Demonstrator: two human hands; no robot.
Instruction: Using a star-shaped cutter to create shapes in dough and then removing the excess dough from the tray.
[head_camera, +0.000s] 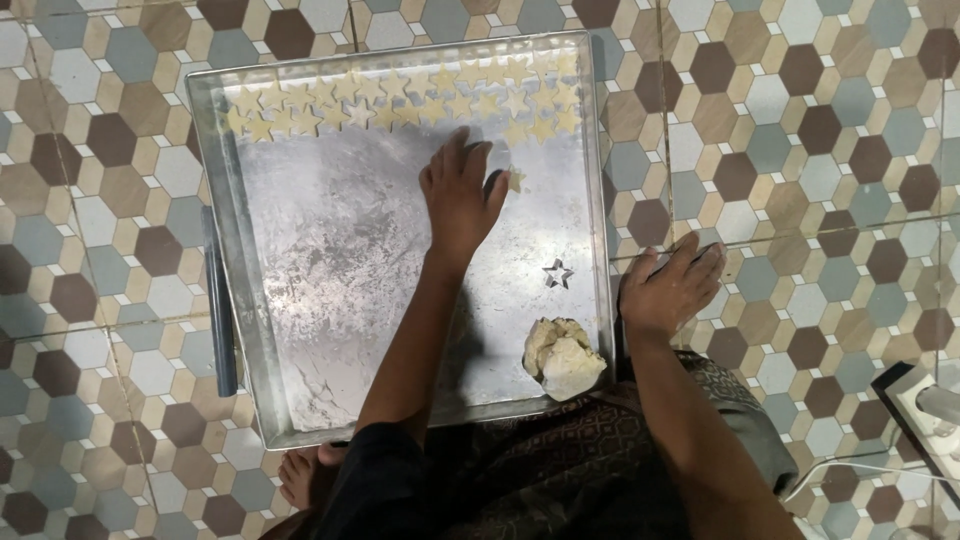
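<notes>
- Big square silver metal baking tray (330, 300) sits on the hexagon-tiled floor (800, 130), and everything below is placed relative to that tray.
- Left hand (460, 195) is flat on the tray's upper middle, fingers (470, 160) spread and pressing lightly. It looks like it's setting down a pale star-shaped dough cut-out (516, 179) just at its fingertip side. Nothing is gripped, it's more of a nudge than a hold.
- Right hand (668, 290) is off the tray's right edge, resting on the floor, loosely open and empty.
- Two rows of pale dough stars (400, 100) run along the tray's far edge, nearly touching each other.
- Small metal star cutter (557, 273) lies on the tray's right side, with the lump of cream dough (562, 358) in the near right corner.
- My take on doing this well: start the third row right under the second, keep a sliver of gap between points, and slide the star with fingertips so the arms don't stretch.
</notes>
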